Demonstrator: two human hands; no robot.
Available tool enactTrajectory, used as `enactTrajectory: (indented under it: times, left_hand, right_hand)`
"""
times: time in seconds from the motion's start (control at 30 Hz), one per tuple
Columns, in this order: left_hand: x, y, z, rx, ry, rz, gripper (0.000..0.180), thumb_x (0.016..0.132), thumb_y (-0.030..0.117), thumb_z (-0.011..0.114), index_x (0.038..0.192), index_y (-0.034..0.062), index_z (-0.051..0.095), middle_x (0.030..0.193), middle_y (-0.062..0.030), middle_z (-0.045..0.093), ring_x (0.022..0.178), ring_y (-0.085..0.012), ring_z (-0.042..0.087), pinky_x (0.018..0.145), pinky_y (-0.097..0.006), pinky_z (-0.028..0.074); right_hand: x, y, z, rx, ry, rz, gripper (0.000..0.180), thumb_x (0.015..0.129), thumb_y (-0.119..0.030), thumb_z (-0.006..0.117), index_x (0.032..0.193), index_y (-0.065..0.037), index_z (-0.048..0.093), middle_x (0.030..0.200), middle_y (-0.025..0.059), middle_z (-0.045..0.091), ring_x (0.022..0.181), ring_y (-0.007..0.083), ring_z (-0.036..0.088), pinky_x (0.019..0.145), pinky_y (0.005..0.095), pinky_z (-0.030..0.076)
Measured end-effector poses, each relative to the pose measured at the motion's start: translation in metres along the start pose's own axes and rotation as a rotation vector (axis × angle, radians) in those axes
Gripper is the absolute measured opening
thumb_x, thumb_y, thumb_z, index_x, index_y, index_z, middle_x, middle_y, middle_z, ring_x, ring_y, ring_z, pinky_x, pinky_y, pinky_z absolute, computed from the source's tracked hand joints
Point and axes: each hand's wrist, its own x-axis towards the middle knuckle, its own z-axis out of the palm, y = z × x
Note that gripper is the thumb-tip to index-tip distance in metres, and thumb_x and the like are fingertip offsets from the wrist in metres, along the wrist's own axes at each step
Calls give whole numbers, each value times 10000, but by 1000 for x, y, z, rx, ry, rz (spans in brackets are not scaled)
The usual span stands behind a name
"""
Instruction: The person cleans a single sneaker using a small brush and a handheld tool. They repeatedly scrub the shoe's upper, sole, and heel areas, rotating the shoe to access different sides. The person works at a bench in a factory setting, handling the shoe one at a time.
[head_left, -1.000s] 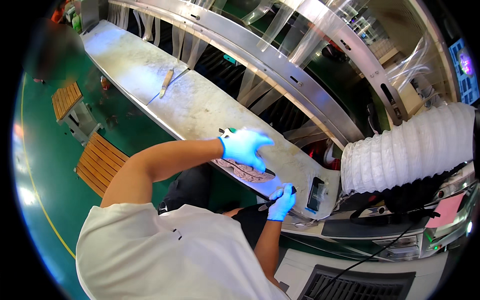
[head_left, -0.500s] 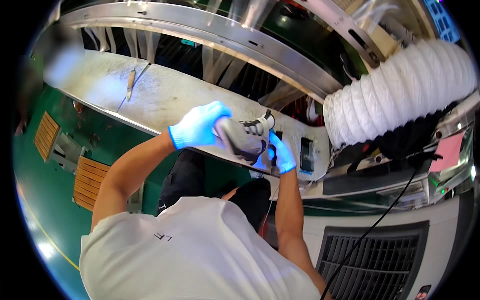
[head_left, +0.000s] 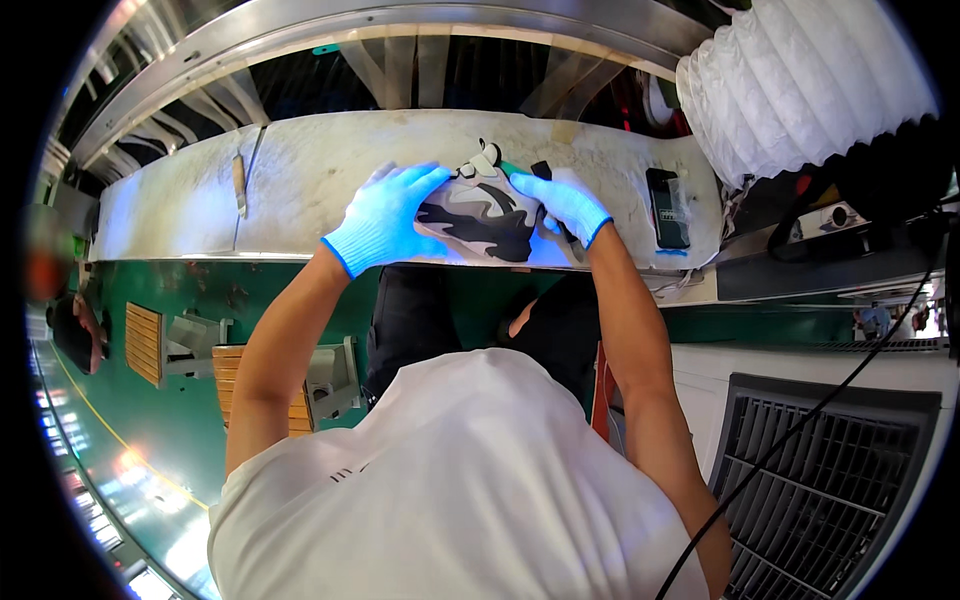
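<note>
While the left hand point(head_left: 388, 218), gloved, cups one end of a grey, black and white shoe point(head_left: 482, 215), the gloved right hand point(head_left: 568, 205) meets its other end. Left grip: fingers partly curled, far fingertips hidden by the shoe. Right grip: fingers bent round a dark, bar-shaped tool point(head_left: 541, 170), which protrudes past the hand on two sides; its middle is covered by the fingers. Shoe position: between both grips, above the near edge of a worn pale bench point(head_left: 320, 175), patterned sole side toward the person. Cannot tell whether it rests or is lifted.

Right of the grip, well clear: a dark phone-like device point(head_left: 667, 210), with clear plastic film point(head_left: 682, 200) against it. Left of the grip, farther off: a wooden-handled tool point(head_left: 239, 178), lying just beside the bench seam. Neither blocks the hands.

Beyond the grip, clear plastic strips point(head_left: 432, 72) hang below a curved metal rail point(head_left: 380, 18), partly screening the dark interior. Beyond the device, to the right, a white ribbed hose point(head_left: 800, 85) bulges over the bench's far corner.
</note>
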Motion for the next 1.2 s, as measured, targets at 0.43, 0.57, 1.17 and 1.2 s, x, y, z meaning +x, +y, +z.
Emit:
enactTrajectory:
  times: [0.43,0.57,1.17,1.2]
  left_hand:
    - [49,24,15,-4,-45,182,910,665,571,1006,1378,51,786,1504,-152,742,1338,-380,736,1099,-465,596]
    - [51,20,20,3,-33,197,941,618,557,1029,1371,47,787,1501,-144,746,1335,-368,742,1085,-465,603]
    - [46,34,27,62,38,215,919,661,626,985,1339,38,781,1456,-183,760,1321,-381,749,1147,-498,576]
    - [44,36,29,71,47,210,926,654,607,990,1351,39,771,1460,-186,754,1325,-378,746,1162,-501,567]
  right_hand:
    - [8,0,29,1324,449,-168,349,1145,-329,673,915,-70,629,661,71,623,524,232,604,528,381,504]
    - [7,-3,35,1338,458,-173,356,1150,-300,650,876,-78,595,648,53,577,495,198,535,490,357,456]
    - [-8,5,48,1646,154,-237,417,1182,-463,575,921,-138,594,702,15,556,514,157,461,502,302,391]
    - [-7,0,46,1576,305,-134,412,1180,-450,582,917,-132,591,704,18,558,509,156,461,495,302,397]
